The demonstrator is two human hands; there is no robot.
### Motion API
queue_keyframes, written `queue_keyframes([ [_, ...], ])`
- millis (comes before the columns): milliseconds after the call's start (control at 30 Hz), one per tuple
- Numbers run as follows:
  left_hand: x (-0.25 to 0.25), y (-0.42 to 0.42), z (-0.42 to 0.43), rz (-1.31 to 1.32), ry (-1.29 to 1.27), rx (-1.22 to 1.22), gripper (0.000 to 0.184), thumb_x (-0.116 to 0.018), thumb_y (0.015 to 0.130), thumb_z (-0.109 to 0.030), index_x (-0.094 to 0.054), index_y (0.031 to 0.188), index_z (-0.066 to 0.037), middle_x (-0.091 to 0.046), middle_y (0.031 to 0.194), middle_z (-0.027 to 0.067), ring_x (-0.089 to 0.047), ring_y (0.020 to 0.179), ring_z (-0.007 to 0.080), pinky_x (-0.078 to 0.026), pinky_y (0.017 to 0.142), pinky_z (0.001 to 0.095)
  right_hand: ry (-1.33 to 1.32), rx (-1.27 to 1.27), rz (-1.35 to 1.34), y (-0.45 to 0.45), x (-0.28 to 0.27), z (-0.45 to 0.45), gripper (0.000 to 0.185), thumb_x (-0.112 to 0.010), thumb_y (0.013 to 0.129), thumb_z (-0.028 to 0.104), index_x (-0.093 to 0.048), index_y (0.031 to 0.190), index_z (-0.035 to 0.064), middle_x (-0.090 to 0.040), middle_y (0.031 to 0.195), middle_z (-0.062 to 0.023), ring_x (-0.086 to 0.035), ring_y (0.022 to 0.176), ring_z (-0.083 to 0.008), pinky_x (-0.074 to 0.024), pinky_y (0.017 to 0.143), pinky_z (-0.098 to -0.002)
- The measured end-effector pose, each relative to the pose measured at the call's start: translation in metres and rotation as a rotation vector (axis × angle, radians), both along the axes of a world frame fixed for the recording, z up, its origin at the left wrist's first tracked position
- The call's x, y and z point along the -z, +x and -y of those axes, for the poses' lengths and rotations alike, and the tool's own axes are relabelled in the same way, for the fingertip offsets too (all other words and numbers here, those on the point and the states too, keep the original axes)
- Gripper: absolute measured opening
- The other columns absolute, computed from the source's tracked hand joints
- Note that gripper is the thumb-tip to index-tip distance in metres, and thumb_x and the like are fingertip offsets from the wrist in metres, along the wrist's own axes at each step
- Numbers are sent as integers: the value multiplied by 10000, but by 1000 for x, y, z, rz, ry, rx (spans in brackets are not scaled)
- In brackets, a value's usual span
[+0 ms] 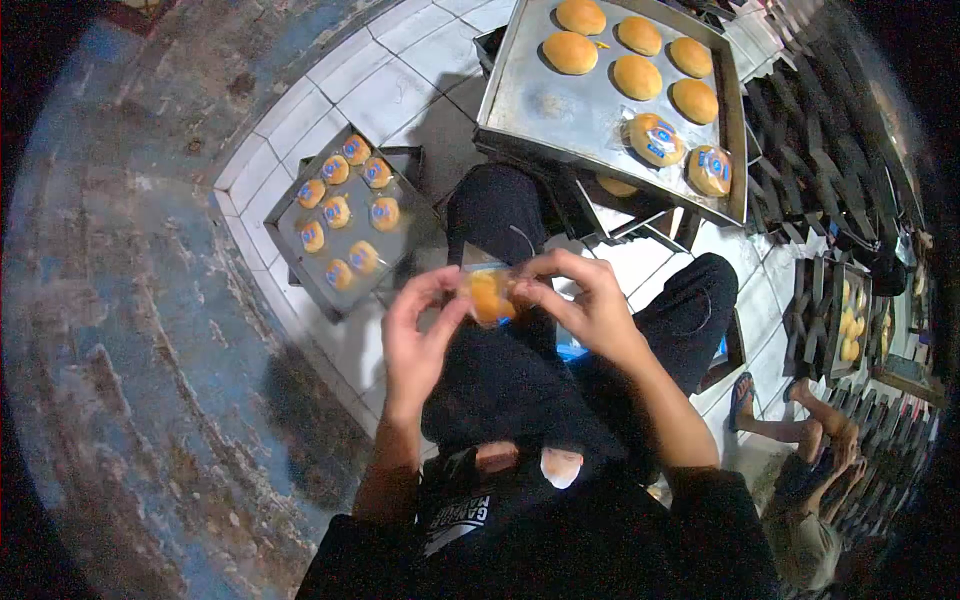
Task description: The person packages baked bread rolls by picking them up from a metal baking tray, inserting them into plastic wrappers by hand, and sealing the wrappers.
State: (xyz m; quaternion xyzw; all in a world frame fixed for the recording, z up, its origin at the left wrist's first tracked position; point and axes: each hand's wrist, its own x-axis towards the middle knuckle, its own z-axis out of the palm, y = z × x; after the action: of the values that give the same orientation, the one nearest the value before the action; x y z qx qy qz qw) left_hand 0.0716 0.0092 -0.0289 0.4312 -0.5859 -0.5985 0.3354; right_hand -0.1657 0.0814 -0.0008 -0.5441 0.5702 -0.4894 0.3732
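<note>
Between my hands, above my lap, is a bun in a clear plastic wrapper (489,298) with some blue print, slightly blurred. Thumb and fingers of my left hand (420,325) pinch the wrapper's left side. My right hand (588,302) grips its right side in the same way. Ahead to the right, a large metal tray (560,125) carries several bare golden buns (637,77), along with two wrapped buns (656,140) at its near side. To the left, a smaller tray (322,283) holds several wrapped buns with blue labels (336,212).
Stacked dark trays or racks (820,150) stand along the right, and another tray of buns (852,322) is among them. A person's bare legs (800,425) show at the lower right. White floor tiles (395,98) meet a worn, stained floor (150,300) on the left.
</note>
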Motion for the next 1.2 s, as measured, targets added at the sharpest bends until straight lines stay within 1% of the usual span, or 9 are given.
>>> queue_keyframes([
  [267,-11,-14,14,303,-322,96,129,-798,958,-150,-736,980,-39,-697,943,1,-587,843,81,-429,734,262,32,28,-38,-6,2,-2,185,-813,937,127,-765,1047,-14,-799,988,-120,-770,922,-206,-592,838,-346],
  [300,-10,-9,15,304,-319,95,129,-798,958,-150,-736,980,-39,-697,943,1,-587,843,81,-429,734,262,132,82,145,-10,2,-9,176,-816,937,121,-771,1042,-13,-801,977,-106,-761,909,-171,-589,815,-327],
  [400,-3,10,12,172,190,-1,224,-758,999,-193,-645,885,-38,-588,794,-37,-488,764,49,-386,694,239,340,174,475,-23,0,-15,158,-829,931,114,-792,1024,-9,-804,915,-63,-722,824,-94,-570,753,-274],
  [533,10,11,18,51,249,11,213,-758,1006,-189,-635,905,-48,-556,802,-52,-467,763,51,-382,698,232,148,197,181,-23,15,-14,150,-854,913,134,-820,981,4,-794,864,-55,-674,748,-81,-546,699,-269],
  [633,11,22,4,51,-88,86,187,-756,1013,-176,-637,925,-63,-514,806,-67,-444,768,49,-380,702,230,97,143,7,-21,16,-30,144,-872,899,153,-839,944,20,-787,857,-57,-631,712,-78,-513,664,-270],
  [733,33,33,-17,68,325,96,167,-746,1017,-157,-642,923,-67,-487,806,-74,-439,802,44,-382,733,233,335,162,119,-11,39,-46,185,-875,906,181,-828,934,4,-753,810,-27,-598,695,-75,-486,665,-255],
  [900,43,29,-28,128,389,95,195,-700,1010,-195,-616,882,-74,-583,844,-52,-479,830,62,-370,798,247,523,123,282,-13,69,-57,226,-876,909,207,-787,924,0,-749,819,-9,-615,712,-69,-502,696,-247],
  [1000,46,30,-22,142,519,135,225,-688,1008,-199,-614,844,-64,-594,850,-53,-508,848,72,-385,814,258,682,26,529,-17,80,-54,281,-847,937,214,-745,1131,40,-733,823,13,-622,736,-65,-505,718,-249],
  [1200,61,31,-22,46,445,85,207,-689,1006,-68,-534,1141,-86,-597,855,-47,-511,857,72,-412,818,295,574,-344,453,-29,67,-42,278,-721,1013,148,-697,1278,66,-721,1041,-26,-652,942,-92,-538,825,-264],
])
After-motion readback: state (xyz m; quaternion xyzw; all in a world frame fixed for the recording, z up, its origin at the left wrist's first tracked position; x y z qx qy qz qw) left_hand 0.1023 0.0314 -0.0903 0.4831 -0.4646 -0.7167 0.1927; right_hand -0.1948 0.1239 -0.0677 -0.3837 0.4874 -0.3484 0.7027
